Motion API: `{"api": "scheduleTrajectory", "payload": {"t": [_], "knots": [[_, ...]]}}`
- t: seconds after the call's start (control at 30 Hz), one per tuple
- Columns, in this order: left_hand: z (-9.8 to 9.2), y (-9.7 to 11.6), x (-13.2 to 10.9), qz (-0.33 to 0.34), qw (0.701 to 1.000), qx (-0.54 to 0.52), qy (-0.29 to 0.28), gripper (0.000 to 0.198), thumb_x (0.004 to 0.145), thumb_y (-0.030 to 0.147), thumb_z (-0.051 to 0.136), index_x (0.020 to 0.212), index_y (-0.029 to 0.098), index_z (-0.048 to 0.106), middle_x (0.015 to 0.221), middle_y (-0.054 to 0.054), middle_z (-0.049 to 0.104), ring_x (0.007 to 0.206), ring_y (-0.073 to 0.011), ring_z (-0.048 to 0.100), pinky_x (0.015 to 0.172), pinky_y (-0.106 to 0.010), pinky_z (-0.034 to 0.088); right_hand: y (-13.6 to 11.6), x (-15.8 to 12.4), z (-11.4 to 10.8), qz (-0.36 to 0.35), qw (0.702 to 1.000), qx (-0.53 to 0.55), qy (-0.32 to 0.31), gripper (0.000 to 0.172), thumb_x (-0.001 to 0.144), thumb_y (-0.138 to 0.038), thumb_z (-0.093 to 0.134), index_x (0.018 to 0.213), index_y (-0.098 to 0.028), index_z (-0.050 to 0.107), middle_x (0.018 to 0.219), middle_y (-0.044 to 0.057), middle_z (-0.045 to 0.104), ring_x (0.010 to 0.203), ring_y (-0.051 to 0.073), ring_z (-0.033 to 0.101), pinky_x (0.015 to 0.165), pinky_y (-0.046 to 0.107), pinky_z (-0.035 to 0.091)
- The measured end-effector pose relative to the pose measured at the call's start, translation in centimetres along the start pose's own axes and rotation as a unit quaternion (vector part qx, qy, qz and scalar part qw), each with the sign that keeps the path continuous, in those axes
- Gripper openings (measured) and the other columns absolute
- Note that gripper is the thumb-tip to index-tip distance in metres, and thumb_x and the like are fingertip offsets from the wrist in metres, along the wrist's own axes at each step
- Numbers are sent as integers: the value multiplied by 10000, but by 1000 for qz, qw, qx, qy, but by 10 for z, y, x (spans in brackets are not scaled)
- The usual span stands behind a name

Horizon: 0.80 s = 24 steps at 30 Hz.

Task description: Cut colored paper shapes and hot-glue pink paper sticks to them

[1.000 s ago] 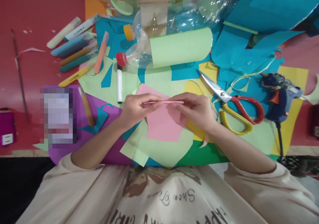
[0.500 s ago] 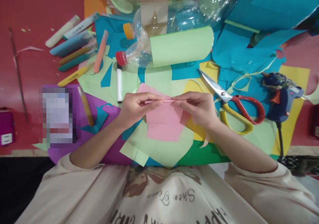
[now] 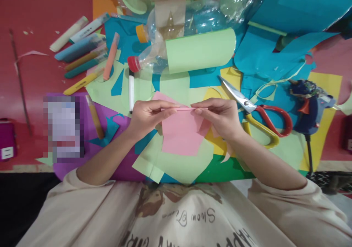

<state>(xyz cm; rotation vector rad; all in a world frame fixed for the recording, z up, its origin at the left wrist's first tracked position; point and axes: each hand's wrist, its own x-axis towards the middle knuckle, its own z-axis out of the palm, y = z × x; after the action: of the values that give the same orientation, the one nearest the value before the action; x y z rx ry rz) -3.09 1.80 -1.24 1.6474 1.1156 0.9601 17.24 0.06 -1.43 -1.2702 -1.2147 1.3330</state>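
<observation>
Between my two hands is a piece of pink paper (image 3: 183,129) with a narrow fold along its far edge. My left hand (image 3: 150,117) pinches the left end of that fold between thumb and fingers. At the right end, my right hand (image 3: 220,117) pinches it the same way. Other pink paper shows behind and beside it, and how the pieces overlap I cannot tell. Underneath lie light green paper sheets (image 3: 189,166). To the right of my right hand rest scissors (image 3: 247,106) with one red and one yellow handle, blades apart.
A clear bottle with a red cap (image 3: 134,64) and a green paper wrap (image 3: 202,51) lies beyond my hands. Several markers (image 3: 79,49) are at the left, near a pixelated rectangle (image 3: 64,126). A blue glue gun (image 3: 312,111) lies far right, its cord running toward me.
My hands have moved slightly apart along the pink paper's fold, and the fold has shifted a little away from me. Other things stay put.
</observation>
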Motion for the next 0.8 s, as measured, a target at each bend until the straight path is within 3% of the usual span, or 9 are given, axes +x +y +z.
{"api": "scheduleTrajectory", "payload": {"t": [0.4, 0.67, 0.8], "knots": [[-2, -5, 0, -12, 1000, -9, 15, 173, 775, 363, 689, 855, 230, 766, 829, -17, 763, 688, -117, 699, 546, -155, 532, 1, 4, -4, -10, 999, -16, 38, 120, 666, -163, 746, 715, -271, 763, 661, -20, 729, 600, 114, 632, 493, 220, 495], [0, -3, 0, -3, 1000, -18, 15, 128, 791, 287, 672, 851, 219, 762, 821, -9, 761, 670, -110, 696, 544, -155, 539, 1, 1, -5, -5, 1000, -19, 23, 130, 689, -166, 735, 741, -280, 767, 708, -22, 746, 644, 122, 660, 528, 219, 521], [3, -1, -2, 24, 999, -27, -18, 137, 767, 289, 701, 862, 209, 757, 840, -15, 763, 687, -114, 710, 527, -132, 530, 0, -3, 0, -11, 1000, -19, -8, 124, 702, -181, 731, 767, -278, 773, 730, -18, 755, 649, 114, 671, 536, 202, 517]]}}
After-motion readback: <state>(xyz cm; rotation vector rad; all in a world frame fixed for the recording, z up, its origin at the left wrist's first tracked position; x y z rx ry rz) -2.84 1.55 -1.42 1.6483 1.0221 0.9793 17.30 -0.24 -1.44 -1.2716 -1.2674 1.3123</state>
